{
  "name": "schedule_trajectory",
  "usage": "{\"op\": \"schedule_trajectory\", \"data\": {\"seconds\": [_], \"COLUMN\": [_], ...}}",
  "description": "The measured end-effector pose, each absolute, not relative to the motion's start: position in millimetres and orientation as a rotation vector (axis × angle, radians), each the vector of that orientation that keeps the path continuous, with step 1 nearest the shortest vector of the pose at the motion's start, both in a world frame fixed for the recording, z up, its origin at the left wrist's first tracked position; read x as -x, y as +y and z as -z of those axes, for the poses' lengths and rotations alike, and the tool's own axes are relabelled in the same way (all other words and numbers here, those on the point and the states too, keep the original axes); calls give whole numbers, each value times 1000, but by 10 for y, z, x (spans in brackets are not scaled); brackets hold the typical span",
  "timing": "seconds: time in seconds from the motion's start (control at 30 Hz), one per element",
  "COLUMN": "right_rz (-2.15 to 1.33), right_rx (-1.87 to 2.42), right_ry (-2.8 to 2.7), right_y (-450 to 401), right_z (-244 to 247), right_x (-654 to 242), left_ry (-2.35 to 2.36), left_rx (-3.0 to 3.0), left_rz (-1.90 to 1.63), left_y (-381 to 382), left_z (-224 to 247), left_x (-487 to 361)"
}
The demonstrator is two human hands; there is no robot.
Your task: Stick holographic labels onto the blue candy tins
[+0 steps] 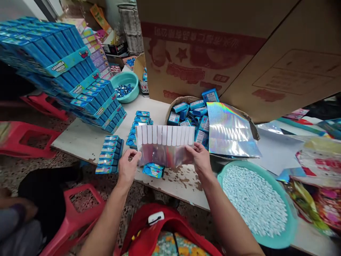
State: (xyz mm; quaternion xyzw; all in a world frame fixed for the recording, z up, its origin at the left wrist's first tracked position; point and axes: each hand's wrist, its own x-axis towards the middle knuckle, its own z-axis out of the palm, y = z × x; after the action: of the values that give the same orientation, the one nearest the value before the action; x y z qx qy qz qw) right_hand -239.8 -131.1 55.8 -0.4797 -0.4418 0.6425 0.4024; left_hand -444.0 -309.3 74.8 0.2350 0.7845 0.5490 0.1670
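Observation:
A shiny silvery sticker sheet [165, 155] with a row of white strips along its top is held up over the table. My left hand [129, 165] pinches its left edge, and my right hand [201, 160] grips the lower right edge. Just below the sheet lies a small blue box [153, 170], partly covered by it. To the left of my left hand stands a row of blue boxes [108, 156]. More blue boxes [141, 119] sit behind the sheet, partly hidden.
Stacked blue display trays [66, 67] rise at left, near a teal basin [135, 94] of blue pieces. An open carton [254, 132] holds blue boxes and a holographic sheet [231, 131]. Pale pellets fill a basin [291, 227] at right. Behind stands a big carton [197, 71]; red stools [71, 217] are left.

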Motion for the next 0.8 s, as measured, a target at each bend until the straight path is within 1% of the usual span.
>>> {"op": "schedule_trajectory", "data": {"seconds": [0.07, 0.23, 0.43, 0.63, 0.8], "right_rz": [-1621, -1406, -1505, -1541, -1477], "right_rx": [1194, 1230, 1134, 1135, 1106], "right_ry": [-1131, -1337, -1343, -1253, -1339], "right_y": [-1309, -1310, -1401, -1462, -1613], "right_z": [-705, -965, -1079, -1024, -1123], "right_x": [2145, 1598, 1052, 580, 406], "left_ry": [2133, 1882, 1573, 1522, 1649], "left_rx": [-624, -546, -454, -523, -699], "left_rz": [-1607, -1624, -1662, -1674, -1489], "left_y": [-3168, -3267, -3048, -3049, -3220], "left_z": [-894, -1163, -1205, -1208, -1325], "left_x": [4290, 3912, 3401, 3086, 3069]}}
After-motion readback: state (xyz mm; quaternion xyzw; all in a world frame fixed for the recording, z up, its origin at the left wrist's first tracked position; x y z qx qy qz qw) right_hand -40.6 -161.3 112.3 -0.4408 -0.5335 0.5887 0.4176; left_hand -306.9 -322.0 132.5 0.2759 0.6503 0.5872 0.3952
